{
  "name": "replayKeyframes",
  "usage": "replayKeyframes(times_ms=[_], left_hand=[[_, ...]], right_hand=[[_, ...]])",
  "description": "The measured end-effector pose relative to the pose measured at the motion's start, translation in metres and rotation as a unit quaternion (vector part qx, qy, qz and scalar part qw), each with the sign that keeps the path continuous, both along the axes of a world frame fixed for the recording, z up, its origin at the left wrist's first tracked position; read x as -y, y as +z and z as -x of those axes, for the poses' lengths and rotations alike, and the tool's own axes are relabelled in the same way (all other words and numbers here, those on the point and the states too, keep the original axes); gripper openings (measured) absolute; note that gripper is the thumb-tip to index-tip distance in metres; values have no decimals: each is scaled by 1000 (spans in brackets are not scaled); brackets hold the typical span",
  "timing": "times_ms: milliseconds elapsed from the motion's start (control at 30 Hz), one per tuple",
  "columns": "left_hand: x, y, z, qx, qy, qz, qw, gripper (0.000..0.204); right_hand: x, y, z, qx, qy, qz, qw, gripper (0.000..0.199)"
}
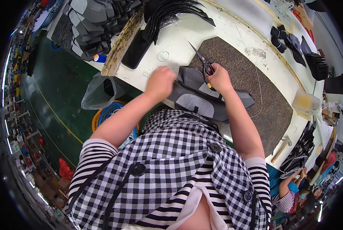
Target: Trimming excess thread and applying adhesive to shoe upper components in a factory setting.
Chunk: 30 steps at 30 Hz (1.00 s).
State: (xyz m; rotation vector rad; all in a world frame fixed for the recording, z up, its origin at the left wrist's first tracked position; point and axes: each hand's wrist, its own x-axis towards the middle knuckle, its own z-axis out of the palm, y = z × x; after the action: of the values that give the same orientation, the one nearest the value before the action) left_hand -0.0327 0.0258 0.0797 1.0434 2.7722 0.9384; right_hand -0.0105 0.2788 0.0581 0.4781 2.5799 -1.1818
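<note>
My right hand (220,78) is closed around the dark handles of a pair of scissors (204,61), whose blades point up and to the left. Beneath it, on a brown speckled mat (232,53), lies a black-and-grey stitched piece (196,102) that looks like shoe-upper material. Part of the piece hangs toward my lap over the table's near edge. My left hand (162,82) is beside the piece's left end with fingers curled. Motion smears those fingers, so whether they grip the piece does not show.
A black phone (136,50) lies beside a worn wooden strip (121,36). Stacked black pieces (171,15) and grey pieces (92,23) stand farther back. A hammer (282,149) rests at the right. Below left are a plastic bag (98,92) and an orange-rimmed basket (98,117). Another person (288,191) works lower right.
</note>
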Motion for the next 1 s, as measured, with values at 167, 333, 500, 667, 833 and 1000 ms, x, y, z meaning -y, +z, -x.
replayKeyframes(times_ms=[167,333,500,667,833,1000], left_hand=[[1,14,-2,38,12,86,995,12],[-56,-30,-25,-46,-121,16,991,39],[-64,-31,-32,-41,-114,81,989,44],[-63,-32,-30,-22,-101,92,990,60],[-69,-32,-28,-55,-114,129,984,58],[-73,-28,-22,-53,-131,161,977,55]], right_hand=[[3,5,2,-7,9,-8,1000,22],[-2,0,2,-12,15,-6,1000,22],[-2,1,-6,-23,-1,-7,1000,22],[-26,41,-53,-31,-46,-65,996,24],[-83,48,-119,-44,-205,-5,978,16],[-100,51,-129,-69,-250,-47,965,22]])
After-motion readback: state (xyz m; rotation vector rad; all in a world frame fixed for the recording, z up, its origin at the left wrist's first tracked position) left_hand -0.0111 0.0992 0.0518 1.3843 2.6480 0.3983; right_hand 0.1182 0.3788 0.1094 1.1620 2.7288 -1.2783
